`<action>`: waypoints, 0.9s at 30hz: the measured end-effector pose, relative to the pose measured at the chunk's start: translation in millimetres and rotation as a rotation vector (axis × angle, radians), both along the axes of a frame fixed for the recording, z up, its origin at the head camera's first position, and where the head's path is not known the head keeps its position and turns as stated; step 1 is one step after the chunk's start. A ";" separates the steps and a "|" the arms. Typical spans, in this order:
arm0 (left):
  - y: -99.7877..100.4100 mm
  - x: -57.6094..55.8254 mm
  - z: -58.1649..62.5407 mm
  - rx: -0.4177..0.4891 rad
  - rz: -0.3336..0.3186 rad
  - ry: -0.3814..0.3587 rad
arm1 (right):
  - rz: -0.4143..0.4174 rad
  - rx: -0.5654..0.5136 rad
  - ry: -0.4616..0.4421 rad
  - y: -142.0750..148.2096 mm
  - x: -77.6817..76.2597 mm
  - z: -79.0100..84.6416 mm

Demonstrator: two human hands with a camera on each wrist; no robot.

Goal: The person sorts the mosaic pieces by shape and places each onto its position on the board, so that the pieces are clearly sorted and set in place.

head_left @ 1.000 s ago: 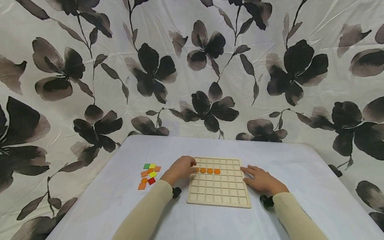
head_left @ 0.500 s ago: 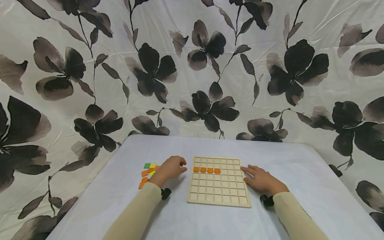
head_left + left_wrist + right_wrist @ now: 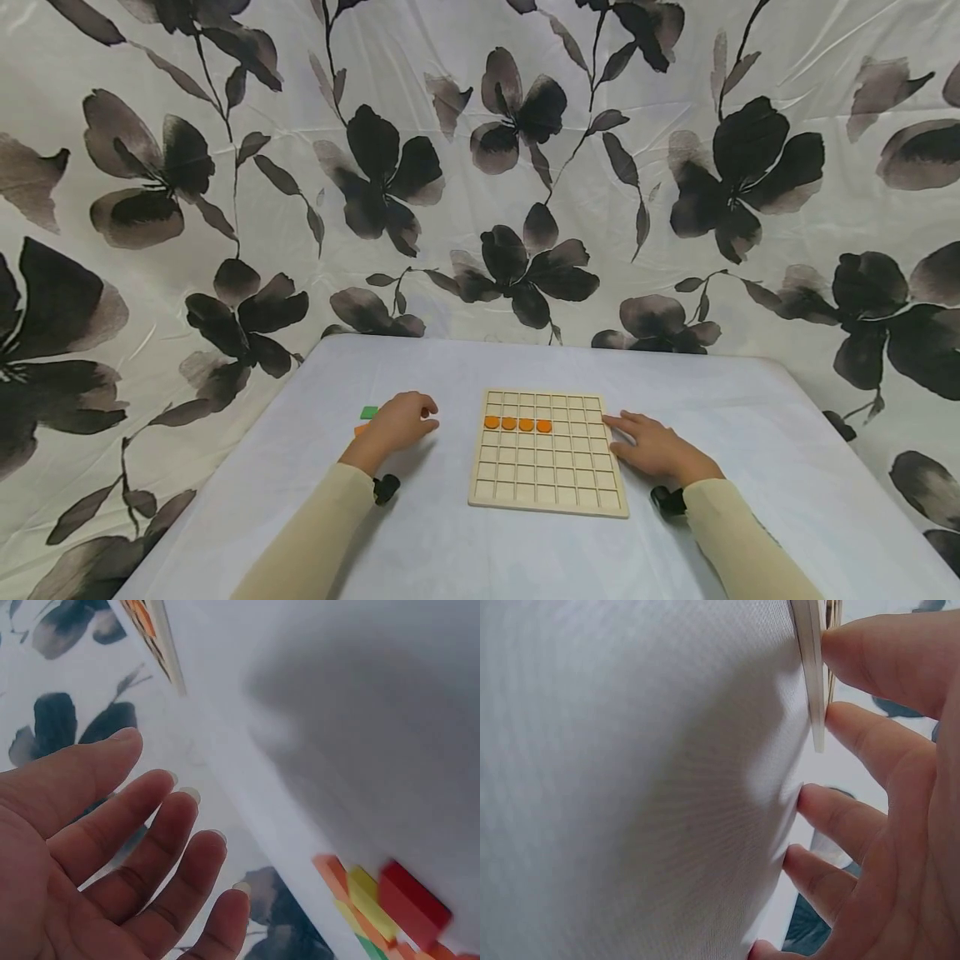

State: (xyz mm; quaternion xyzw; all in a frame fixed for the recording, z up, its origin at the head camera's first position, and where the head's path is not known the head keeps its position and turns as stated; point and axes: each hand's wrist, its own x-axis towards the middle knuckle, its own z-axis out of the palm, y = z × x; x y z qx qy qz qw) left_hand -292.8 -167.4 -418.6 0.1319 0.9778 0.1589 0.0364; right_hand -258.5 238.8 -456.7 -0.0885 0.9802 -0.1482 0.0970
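Note:
My left hand [image 3: 400, 421] hovers above the white table, left of the wooden grid board [image 3: 547, 479]. Its fingers are loosely bent and hold nothing, as the left wrist view shows. Beneath and beside it lie coloured pieces, among them a green square tile [image 3: 369, 412], a red piece [image 3: 412, 904] and a yellow piece [image 3: 373, 901]; the forearm hides most of them in the head view. Several orange discs [image 3: 527, 425] sit in a row in the board's second row. My right hand [image 3: 651, 446] rests at the board's right edge, thumb and index fingertip against it, other fingertips on the cloth.
A white cloth covers the table [image 3: 547, 558]. Behind it hangs a backdrop [image 3: 637, 192] with dark flowers. A small black camera [image 3: 386, 489] is strapped to the left wrist, and another black camera [image 3: 666, 501] to the right.
My left hand has moved left from the board's left edge, past the leftmost orange disc, toward the loose pieces. The right hand stays at the board's edge.

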 end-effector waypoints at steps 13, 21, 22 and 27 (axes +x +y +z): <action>-32.1 7.3 1.4 0.087 0.138 -0.161 | -0.006 0.000 -0.007 -0.1 -0.9 -0.2; -47.2 8.4 1.6 0.062 0.166 -0.149 | -0.008 -0.001 -0.014 -0.1 -1.4 0.4; -49.4 8.5 1.5 0.065 0.170 -0.155 | -0.010 0.000 -0.014 -0.4 -1.2 0.6; -60.3 10.6 2.2 0.062 0.163 -0.144 | -0.014 0.002 -0.012 -1.0 -0.8 1.4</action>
